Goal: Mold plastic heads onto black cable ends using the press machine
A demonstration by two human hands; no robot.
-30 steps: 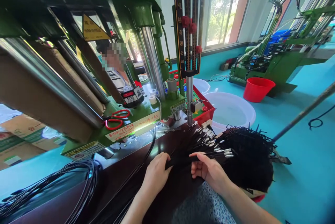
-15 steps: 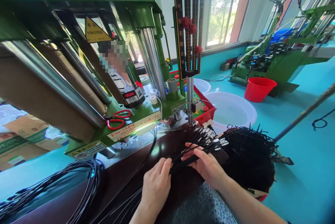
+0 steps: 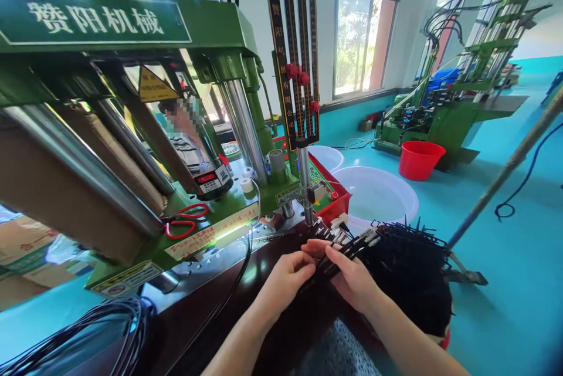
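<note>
Two-handed pinch on cables (image 3: 358, 244), left hand (image 3: 285, 277) and right hand (image 3: 354, 283) curled shut; probable hazard: slack grip, tips snagging in pile (image 3: 409, 270).

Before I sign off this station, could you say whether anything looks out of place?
Red-handled scissors lie loose on the green press ledge beside its columns, odd for a tool. The cable bundle in the left hand and right hand looks tidy.

- Left hand (image 3: 285, 279): bare, forearm uncovered right down to the lower edge.
- Right hand (image 3: 352, 282): likewise bare, forearm uncovered.
- Lap garment (image 3: 329, 355): dark blue-grey cloth with a fine pale speckled print.
</note>
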